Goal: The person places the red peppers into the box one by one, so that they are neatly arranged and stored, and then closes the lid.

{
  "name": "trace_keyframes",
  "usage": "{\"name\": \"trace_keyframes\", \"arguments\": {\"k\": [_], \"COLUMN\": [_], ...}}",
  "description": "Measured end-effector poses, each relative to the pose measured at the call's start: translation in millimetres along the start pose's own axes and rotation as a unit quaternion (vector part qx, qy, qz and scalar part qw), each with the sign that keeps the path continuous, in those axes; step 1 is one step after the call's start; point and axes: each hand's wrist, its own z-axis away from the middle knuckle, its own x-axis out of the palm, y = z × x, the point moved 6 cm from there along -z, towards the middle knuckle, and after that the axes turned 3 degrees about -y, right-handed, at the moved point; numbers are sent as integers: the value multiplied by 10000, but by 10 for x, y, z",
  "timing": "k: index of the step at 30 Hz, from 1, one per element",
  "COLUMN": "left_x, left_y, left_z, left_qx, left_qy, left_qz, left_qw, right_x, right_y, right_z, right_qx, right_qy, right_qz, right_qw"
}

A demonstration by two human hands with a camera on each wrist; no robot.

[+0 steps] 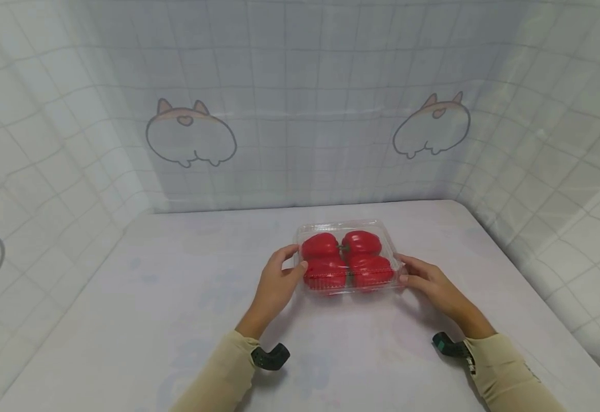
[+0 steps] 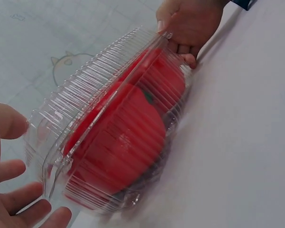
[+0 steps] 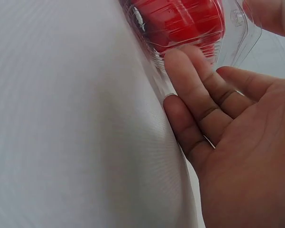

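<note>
A clear plastic clamshell box (image 1: 337, 226) with its lid down stands on the table, filled with several red bell peppers (image 1: 362, 243). Green stems show between them. From the left side, my left hand (image 1: 276, 282) holds the box; in the left wrist view its thumb touches the lid's corner and the fingers (image 2: 26, 197) spread along the end of the box. At the opposite end my right hand (image 1: 436, 288) grips the edge. Its fingers (image 3: 192, 88) meet the ribbed side low down, near the tabletop, with the thumb by the rim.
The white table (image 1: 186, 274) carries faint coloured prints. Pale grid-patterned curtains (image 1: 320, 143) with cartoon drawings enclose the back and both sides. A dark band piece (image 1: 271, 357) sits at the left wrist, another (image 1: 449, 345) at the right.
</note>
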Motion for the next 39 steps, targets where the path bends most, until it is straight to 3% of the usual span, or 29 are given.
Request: {"name": "trace_keyframes", "arguments": {"k": [8,17,22,27,34,39], "left_x": [-16,-35,-6,34,84,69], "left_y": [-37,-81,-98,-91,-144,-207], "left_z": [61,127,154,156,163,191], "left_qx": [-191,172,289,306,40,-117], "left_qy": [103,188,55,-109,-456,-489], "left_qz": [39,-164,-142,-160,23,149], "left_qw": [9998,9995,9995,9993,9990,9986], "right_x": [-28,-32,-40,-43,-39,-11], "right_y": [8,-14,0,-19,-71,-49], "right_z": [-18,-15,-8,-4,10,1], "right_qx": [-88,-64,-26,-265,-509,-599], "right_qy": [-117,-135,-138,-141,-135,-197], "right_qz": [-345,-348,-364,-499,-720,-802], "right_qw": [9993,9993,9992,9983,9960,9948]}}
